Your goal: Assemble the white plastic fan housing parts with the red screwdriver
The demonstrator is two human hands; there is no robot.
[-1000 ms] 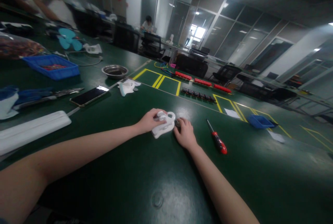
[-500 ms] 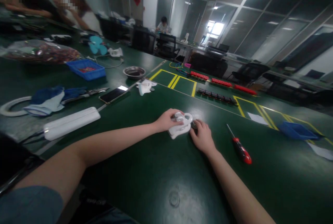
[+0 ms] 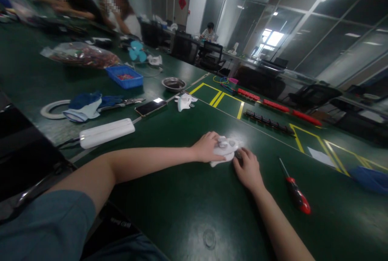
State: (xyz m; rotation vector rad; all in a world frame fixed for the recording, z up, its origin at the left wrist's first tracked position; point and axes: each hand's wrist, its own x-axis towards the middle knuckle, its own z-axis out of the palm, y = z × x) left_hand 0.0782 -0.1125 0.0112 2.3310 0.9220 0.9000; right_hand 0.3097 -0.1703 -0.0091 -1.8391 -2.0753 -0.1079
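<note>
My left hand [image 3: 206, 147] is closed around a white plastic part [image 3: 230, 146] with a rounded, loop-like top, low over the green table. Its fingers cover part of it, and blur hides its finer shape. Just to the right, my right hand [image 3: 249, 168] rests on the table with curled fingers. A small dark, metallic-looking thing [image 3: 239, 154] shows at those fingertips, too small to name. Farther right lies a red and black screwdriver [image 3: 294, 192], its shaft pointing away from me.
At left are a white power strip [image 3: 107, 132], a phone [image 3: 150, 107], gloves [image 3: 83, 107] and a blue tray [image 3: 127, 81]. A metal bowl [image 3: 173, 84] stands beyond. Black [image 3: 268, 122] and red strips [image 3: 275, 105] lie at far right. People sit across the room.
The view has swung left, so everything appears shifted right. In my left hand the white part looks tilted over, its loop lower than before. My right hand stays beside it.
</note>
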